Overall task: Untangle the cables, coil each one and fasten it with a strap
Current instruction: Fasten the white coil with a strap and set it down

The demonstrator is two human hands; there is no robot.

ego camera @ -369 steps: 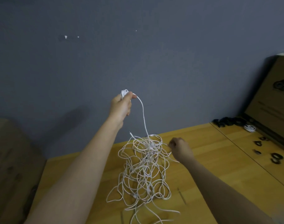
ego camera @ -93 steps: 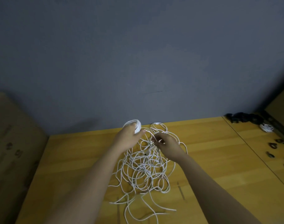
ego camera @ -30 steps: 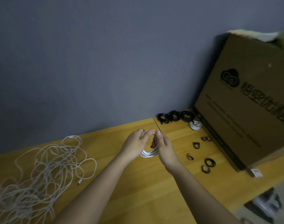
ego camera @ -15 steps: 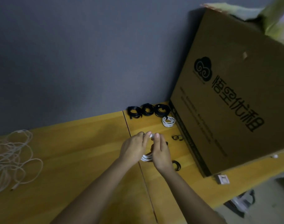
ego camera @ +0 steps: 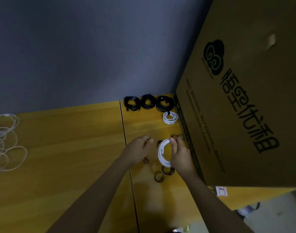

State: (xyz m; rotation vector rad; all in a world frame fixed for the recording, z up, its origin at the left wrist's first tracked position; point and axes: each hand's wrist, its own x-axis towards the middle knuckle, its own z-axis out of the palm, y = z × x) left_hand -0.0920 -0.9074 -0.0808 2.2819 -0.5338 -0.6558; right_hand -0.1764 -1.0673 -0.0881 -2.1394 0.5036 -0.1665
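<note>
From the head camera, the right hand (ego camera: 180,153) pinches a coiled white cable (ego camera: 162,153) at its top and along its right side, holding it up over the wooden table (ego camera: 68,148). The left hand (ego camera: 137,150) hovers just left of the coil with fingers loosely curled; it is blurred, and whether it holds anything cannot be told. Small dark strap loops (ego camera: 159,177) lie beneath both hands, some partly hidden by them. A finished white coil (ego camera: 170,117) and three black coils (ego camera: 148,102) sit by the wall, beside a large cardboard box (ego camera: 244,98) whose top is cut off. The tangled white cables (ego camera: 4,142) run out of view at the left edge.
</note>
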